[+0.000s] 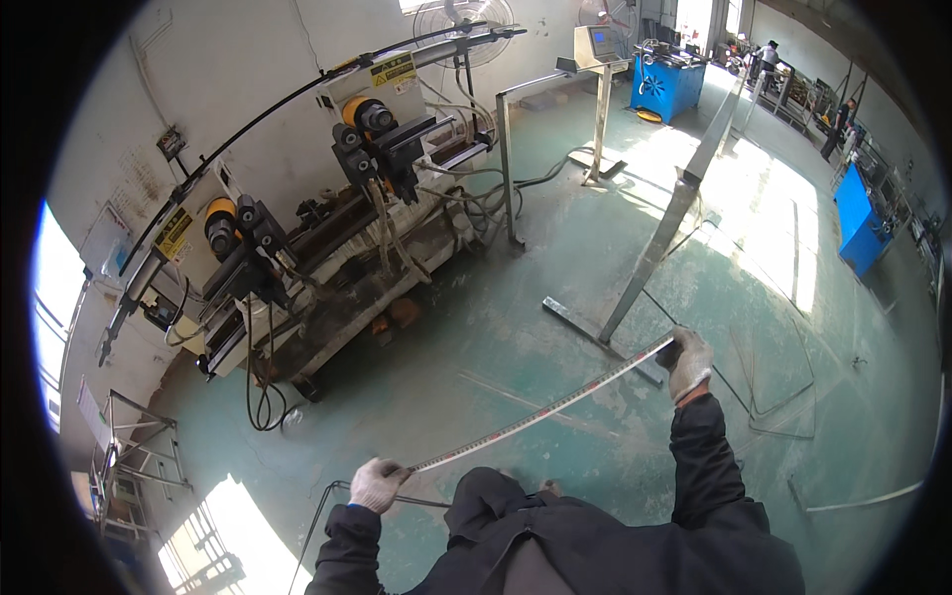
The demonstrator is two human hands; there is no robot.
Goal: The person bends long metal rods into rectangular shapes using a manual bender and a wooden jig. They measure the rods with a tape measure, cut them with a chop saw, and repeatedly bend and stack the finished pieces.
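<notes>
A tape measure's pale blade stretches between my two gloved hands, rising from lower left to upper right. My left hand, in a whitish knit glove, pinches the blade's left end. At the other end, my right hand is closed around the dark tape case, most of which the glove hides. Close by the left hand runs a thin dark bent rod. Beyond the right hand, a flat metal bar forms the foot of a grey steel stand.
A large machine with yellow-and-black heads stands along the left wall, cables hanging down. A long steel rail runs away to the back right. Thin bent rods lie on the green floor. Blue machines and two people stand farther off.
</notes>
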